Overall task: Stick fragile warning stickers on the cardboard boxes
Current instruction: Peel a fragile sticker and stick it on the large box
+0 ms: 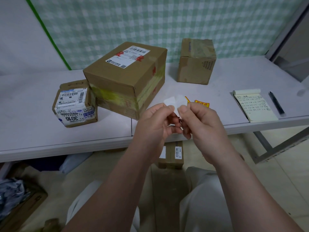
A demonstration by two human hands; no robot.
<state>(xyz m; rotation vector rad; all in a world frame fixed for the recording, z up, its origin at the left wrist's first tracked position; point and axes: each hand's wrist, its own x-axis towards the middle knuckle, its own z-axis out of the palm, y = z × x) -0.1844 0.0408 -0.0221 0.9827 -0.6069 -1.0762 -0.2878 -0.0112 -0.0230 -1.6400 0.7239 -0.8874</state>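
Note:
Three cardboard boxes stand on the white table (33, 131): a small labelled box (75, 104) at the left, a large box (125, 77) with a shipping label and yellow tape in the middle, and a plain box (196, 61) at the back right. Above the table's front edge, my left hand (155, 121) and my right hand (200, 123) pinch a white sticker sheet (175, 102) between them, its white backing facing me. Yellow and red fragile stickers (201, 103) lie on the table just behind my hands.
A yellow notepad (255, 106) with handwriting and a black pen (276, 102) lie on the table's right side. Another box (171, 154) sits on the floor under the table. A checked curtain hangs behind. My knees are below.

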